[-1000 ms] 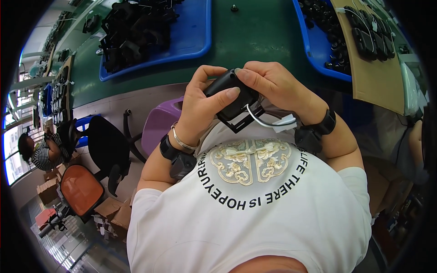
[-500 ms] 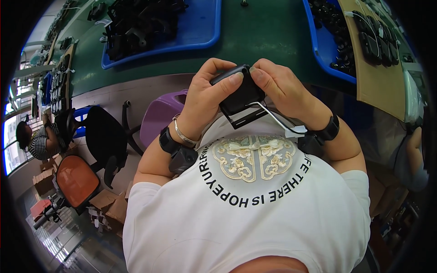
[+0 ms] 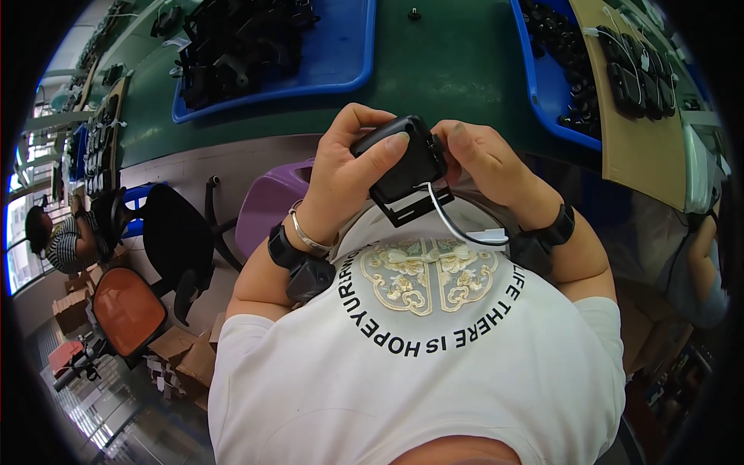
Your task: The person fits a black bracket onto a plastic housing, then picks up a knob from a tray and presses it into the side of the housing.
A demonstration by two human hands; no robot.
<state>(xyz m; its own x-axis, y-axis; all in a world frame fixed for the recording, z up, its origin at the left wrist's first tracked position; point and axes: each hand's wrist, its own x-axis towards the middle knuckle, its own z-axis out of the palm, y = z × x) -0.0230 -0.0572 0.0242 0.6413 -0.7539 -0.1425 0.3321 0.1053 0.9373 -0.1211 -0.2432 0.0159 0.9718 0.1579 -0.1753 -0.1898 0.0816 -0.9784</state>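
In front of my chest, a black box-shaped device [image 3: 411,161] with rounded corners is held up, tilted. My left hand [image 3: 349,163] is closed around its left side, thumb lying across its face. At its right edge, the fingertips and thumb of my right hand [image 3: 488,161] are pinched on the device's side; the exact contact is partly hidden. A flat black slotted bracket [image 3: 415,209] juts from the lower end. From that same end a white cable [image 3: 443,215] curves toward my right wrist, where a white tag [image 3: 488,236] shows.
On the green table [image 3: 449,74], a blue tray [image 3: 341,74] of black plastic parts stands at left. Another blue tray [image 3: 535,85] with small black parts is at right, beside cardboard [image 3: 643,159] bearing several cabled devices. A purple stool [image 3: 267,198] and chairs are to the left.
The device has turned slightly and tilted in my left hand. My right hand has shifted from its top corner to its right edge, with the thumb off the face.
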